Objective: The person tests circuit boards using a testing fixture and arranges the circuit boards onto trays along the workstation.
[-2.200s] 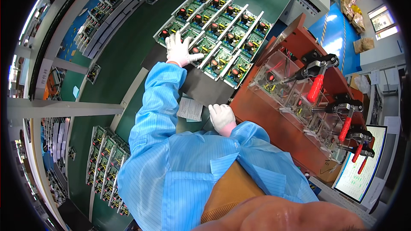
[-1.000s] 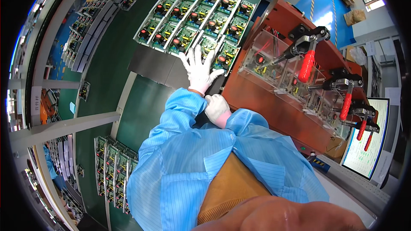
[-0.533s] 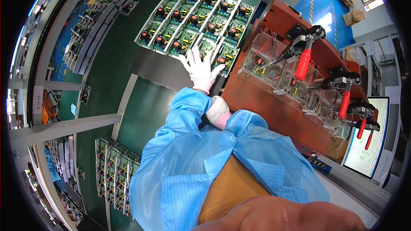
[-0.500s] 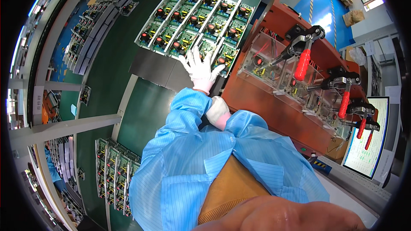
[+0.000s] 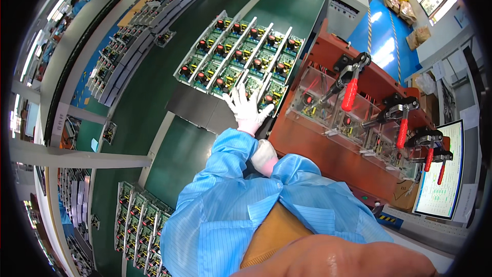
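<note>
Left hand [image 5: 247, 110], one: gloved, palm down, grip spread wide and closed on nothing visible, at the near edge of the circuit boards [image 5: 239, 61]. Whether the fingertips pressed on a board could not be told.

Right hand [image 5: 264, 155], one: gloved, tucked beside the left wrist; fingers hidden, contents, if any, undetermined.

Change: two seconds earlier, the left hand lay at the boards' near-left part; it had since come rightward along the near edge, and the right hand now sat close to it. The set itself kept its layout. In judgement, the handling had shifted to the near-right boards, none lifted.

Circuit boards: fifteen by count, three rows of five, one partly covered by the left hand; on the green table [image 5: 179, 149], beyond a dark mat [image 5: 197, 107].

Red fixture [image 5: 302, 141]: one, right of the boards, with four red clamp handles [image 5: 350, 96] and clear covers [image 5: 313, 83].

Monitor [image 5: 439, 174]: one, lit.

Second board group [image 5: 136, 220]: one, lower left, not countable.
</note>
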